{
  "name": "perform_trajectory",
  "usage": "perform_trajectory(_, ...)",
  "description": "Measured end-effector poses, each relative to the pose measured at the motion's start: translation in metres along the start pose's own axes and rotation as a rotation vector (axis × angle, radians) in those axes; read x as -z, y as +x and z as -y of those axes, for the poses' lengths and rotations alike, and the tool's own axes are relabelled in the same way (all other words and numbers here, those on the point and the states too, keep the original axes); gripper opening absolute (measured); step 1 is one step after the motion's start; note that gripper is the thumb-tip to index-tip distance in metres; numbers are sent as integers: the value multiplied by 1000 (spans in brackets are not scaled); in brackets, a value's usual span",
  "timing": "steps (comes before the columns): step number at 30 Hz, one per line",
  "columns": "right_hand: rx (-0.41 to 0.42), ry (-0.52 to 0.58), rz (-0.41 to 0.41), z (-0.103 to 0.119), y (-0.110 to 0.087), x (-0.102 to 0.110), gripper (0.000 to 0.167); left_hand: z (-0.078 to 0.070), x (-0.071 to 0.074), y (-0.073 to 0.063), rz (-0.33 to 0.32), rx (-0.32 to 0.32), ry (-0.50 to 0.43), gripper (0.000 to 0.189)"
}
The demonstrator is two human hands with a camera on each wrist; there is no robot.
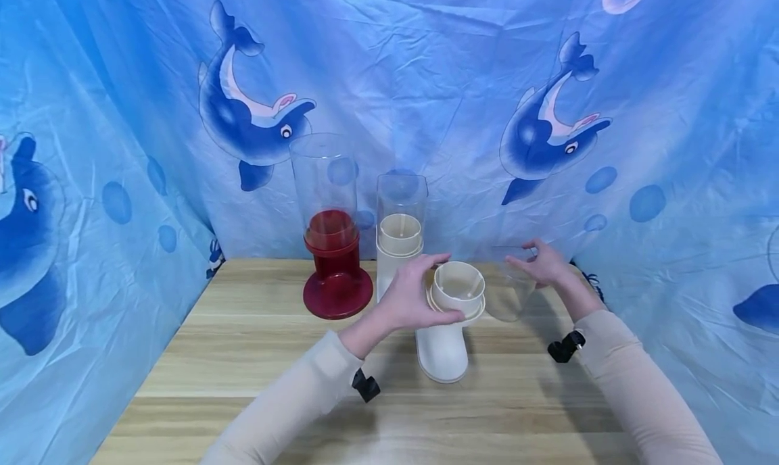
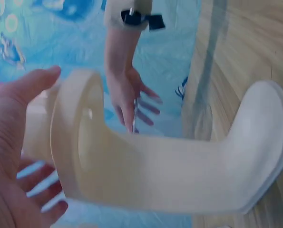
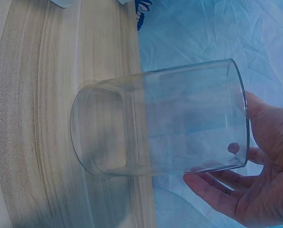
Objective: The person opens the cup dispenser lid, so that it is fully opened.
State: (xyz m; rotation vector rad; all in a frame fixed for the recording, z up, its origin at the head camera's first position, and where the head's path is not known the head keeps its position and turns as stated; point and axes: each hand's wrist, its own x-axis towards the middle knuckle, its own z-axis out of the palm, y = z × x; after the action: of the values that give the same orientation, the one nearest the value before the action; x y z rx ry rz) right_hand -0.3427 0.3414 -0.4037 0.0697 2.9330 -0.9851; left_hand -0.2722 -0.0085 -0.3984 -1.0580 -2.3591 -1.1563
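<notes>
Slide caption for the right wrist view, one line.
Right hand holds a clear cylinder near its rim; tabletop and blue backdrop beyond.

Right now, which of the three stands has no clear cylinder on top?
The front cream stand, held by the left hand; the red stand and rear cream stand each carry one.

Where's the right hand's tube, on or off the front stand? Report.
Off: the right hand holds the tube beside the bare-topped stand.

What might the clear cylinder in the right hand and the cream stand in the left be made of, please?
The clear cylinder is probably glossy plastic, possibly glass: see-through, with a glinting rim. The cream stand looks like smooth moulded plastic: opaque, with rounded edges.
</notes>
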Motion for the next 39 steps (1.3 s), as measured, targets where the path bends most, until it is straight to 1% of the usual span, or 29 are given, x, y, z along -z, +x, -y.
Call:
perform_trajectory(4,6,-5,4,1,1,0,87,-12,-3,-3,-13,51,98,106)
perform_trajectory(6,10,-6,-1,2,3,0,87,-17,-3,-1,-12,74,118,107)
perform_trajectory(9,13,-4,-5,3,4,0,88,-20,-2,3,-1,103,116,106)
perform_trajectory(12,8,3,1,2,5,-1,88,-21,-1,7,25,133,114,103)
perform_trajectory(15,3,-1,9,2,5,-2,89,-22,0,10,44,146,125,98)
perform_trajectory(19,-5,-14,1,1,4,0,87,-23,-1,17,41,152,115,93)
perform_trajectory(23,-6,-25,-3,0,4,0,87,-22,-3,25,37,172,100,91)
perform_trajectory(29,0,-1,-3,-4,2,-1,88,-22,-7,42,54,208,93,91)
perform_trajectory(35,6,24,-19,-5,1,-1,87,-21,-10,67,48,193,146,91)
perform_trajectory(39,5,24,-19,-5,1,0,86,-18,-13,84,47,193,182,90)
